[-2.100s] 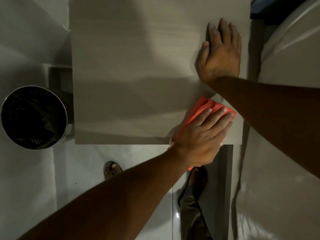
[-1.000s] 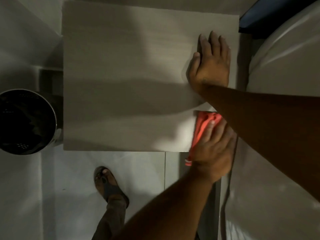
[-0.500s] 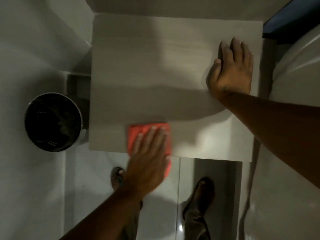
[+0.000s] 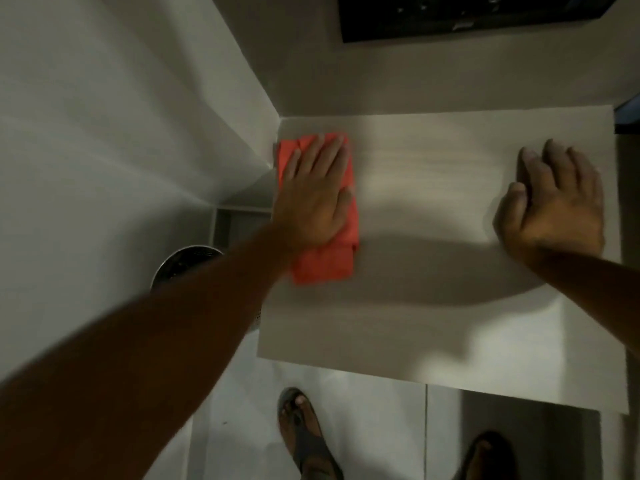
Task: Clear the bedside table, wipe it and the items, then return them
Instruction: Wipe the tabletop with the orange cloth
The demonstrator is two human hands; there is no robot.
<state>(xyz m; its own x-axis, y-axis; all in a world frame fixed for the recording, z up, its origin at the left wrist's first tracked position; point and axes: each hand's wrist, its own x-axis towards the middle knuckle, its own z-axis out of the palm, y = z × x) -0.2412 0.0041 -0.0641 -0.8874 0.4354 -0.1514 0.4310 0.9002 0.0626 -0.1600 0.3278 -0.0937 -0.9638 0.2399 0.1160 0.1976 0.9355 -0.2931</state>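
The bedside table (image 4: 433,306) has a pale wood-grain top with no items on it. A folded orange cloth (image 4: 329,261) lies at the table's far left corner. My left hand (image 4: 315,192) presses flat on the cloth, fingers pointing toward the wall. My right hand (image 4: 554,209) rests flat on the tabletop near its right edge, fingers spread, holding nothing.
A round metal bin (image 4: 183,265) stands on the floor left of the table, mostly hidden by my left forearm. White walls close in at left and behind. A dark panel (image 4: 485,19) hangs on the back wall. My sandalled feet (image 4: 304,434) stand on the tiled floor below the table's front edge.
My left hand has slid the orange cloth from the table's front right, along the front edge, to the far left corner. My right hand has stayed planted near the right edge.
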